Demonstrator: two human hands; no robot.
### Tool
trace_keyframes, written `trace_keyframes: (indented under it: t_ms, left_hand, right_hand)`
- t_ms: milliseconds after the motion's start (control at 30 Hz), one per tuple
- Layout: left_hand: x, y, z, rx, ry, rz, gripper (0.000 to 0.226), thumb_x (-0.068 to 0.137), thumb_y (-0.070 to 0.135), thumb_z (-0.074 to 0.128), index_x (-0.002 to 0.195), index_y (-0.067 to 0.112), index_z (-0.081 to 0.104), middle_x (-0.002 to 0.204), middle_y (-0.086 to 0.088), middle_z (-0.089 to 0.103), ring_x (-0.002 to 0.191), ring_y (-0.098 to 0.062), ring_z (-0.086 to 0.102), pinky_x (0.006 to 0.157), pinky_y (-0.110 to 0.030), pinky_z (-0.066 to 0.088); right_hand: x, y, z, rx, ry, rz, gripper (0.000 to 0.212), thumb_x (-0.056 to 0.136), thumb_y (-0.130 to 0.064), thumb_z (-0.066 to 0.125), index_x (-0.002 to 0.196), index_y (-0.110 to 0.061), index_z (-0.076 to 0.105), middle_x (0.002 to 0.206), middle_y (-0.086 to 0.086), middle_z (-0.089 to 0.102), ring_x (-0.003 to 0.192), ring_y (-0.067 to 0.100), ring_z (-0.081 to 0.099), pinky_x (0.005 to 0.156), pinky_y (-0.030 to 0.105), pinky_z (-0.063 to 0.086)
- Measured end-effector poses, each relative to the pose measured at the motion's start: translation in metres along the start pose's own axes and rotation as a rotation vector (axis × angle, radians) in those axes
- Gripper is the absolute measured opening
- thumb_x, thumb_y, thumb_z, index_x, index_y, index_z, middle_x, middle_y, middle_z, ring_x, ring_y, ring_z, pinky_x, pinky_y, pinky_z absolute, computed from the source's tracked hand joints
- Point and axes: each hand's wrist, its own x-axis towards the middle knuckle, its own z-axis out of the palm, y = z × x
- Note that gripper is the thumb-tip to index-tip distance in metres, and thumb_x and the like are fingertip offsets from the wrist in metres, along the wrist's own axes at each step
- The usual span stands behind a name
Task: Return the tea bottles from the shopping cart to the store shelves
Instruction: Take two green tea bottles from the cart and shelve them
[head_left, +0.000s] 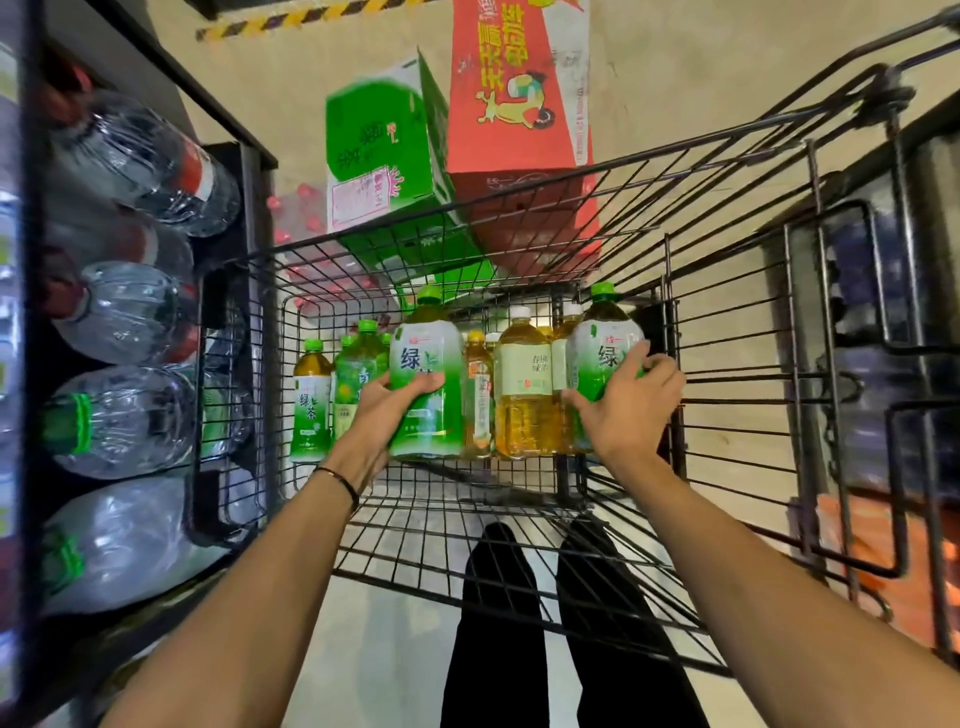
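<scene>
Several tea bottles stand at the far end of a black wire shopping cart (727, 374). My left hand (387, 410) grips a large green-labelled tea bottle (428, 358) with a green cap. My right hand (631, 400) grips a second large green-labelled tea bottle (597, 348) at the cart's right side. Between them stand an amber tea bottle with a white cap (522, 395) and a slim yellow-capped one (477, 400). Left of my left hand stand smaller green tea bottles (310, 400).
A dark shelf (31, 364) on the left holds big clear water bottles (124, 421) lying cap-outward. Beyond the cart sit a green carton (379, 150) and a red carton (519, 88) on the floor. Another dark rack (883, 322) stands on the right. My legs show below the cart.
</scene>
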Motion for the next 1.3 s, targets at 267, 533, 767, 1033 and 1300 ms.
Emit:
trace_keyframes:
  t_ms: [267,533,767,1033,1300]
  left_hand:
    - [0.004,-0.008,-0.008,0.019,0.02,0.056,0.033,0.085,0.026,0.083,0.094,0.033,0.051,0.074,0.027,0.075,0.068,0.01,0.072,0.053,-0.009,0.053]
    - [0.003,-0.014,-0.01,0.017,-0.032,0.065,0.063,0.052,0.027,0.098,0.108,0.019,0.068,0.103,-0.012,0.081,0.091,-0.03,0.08,0.069,-0.039,0.065]
    - [-0.021,-0.008,-0.011,0.012,-0.004,0.05,0.085,0.045,0.03,0.099,0.121,0.01,0.065,0.108,-0.012,0.08,0.098,-0.033,0.078,0.082,-0.054,0.064]
    - [-0.06,0.017,-0.025,0.002,0.036,0.081,0.098,0.043,0.033,0.1,0.128,0.009,0.059,0.108,-0.012,0.08,0.098,-0.035,0.078,0.085,-0.056,0.062]
    - [-0.111,0.038,-0.036,-0.025,0.076,0.159,0.068,0.065,0.021,0.095,0.124,0.008,0.064,0.104,-0.014,0.08,0.095,-0.037,0.078,0.083,-0.06,0.062]
  right_hand:
    - [0.001,-0.006,0.019,0.062,0.098,0.081,0.108,0.071,-0.062,0.08,0.146,-0.003,0.029,0.145,0.028,0.036,0.129,0.043,0.037,0.107,0.051,0.035]
    - [0.002,-0.011,0.03,0.142,0.064,0.068,0.117,0.074,-0.063,0.075,0.153,-0.005,0.011,0.133,0.026,0.046,0.106,0.045,0.058,0.074,0.048,0.053]
    - [0.018,-0.006,0.017,0.243,-0.033,0.138,0.11,0.061,-0.059,0.087,0.137,-0.006,0.028,0.123,0.022,0.053,0.102,0.04,0.061,0.083,0.05,0.056]
    - [-0.018,-0.011,-0.003,0.274,0.055,0.066,0.102,0.057,-0.062,0.086,0.124,-0.009,0.031,0.107,0.019,0.06,0.087,0.037,0.062,0.065,0.038,0.042]
    - [-0.053,-0.037,-0.069,0.364,0.163,-0.011,0.097,0.056,-0.062,0.087,0.117,-0.011,0.032,0.103,0.016,0.06,0.088,0.038,0.064,0.064,0.036,0.042]
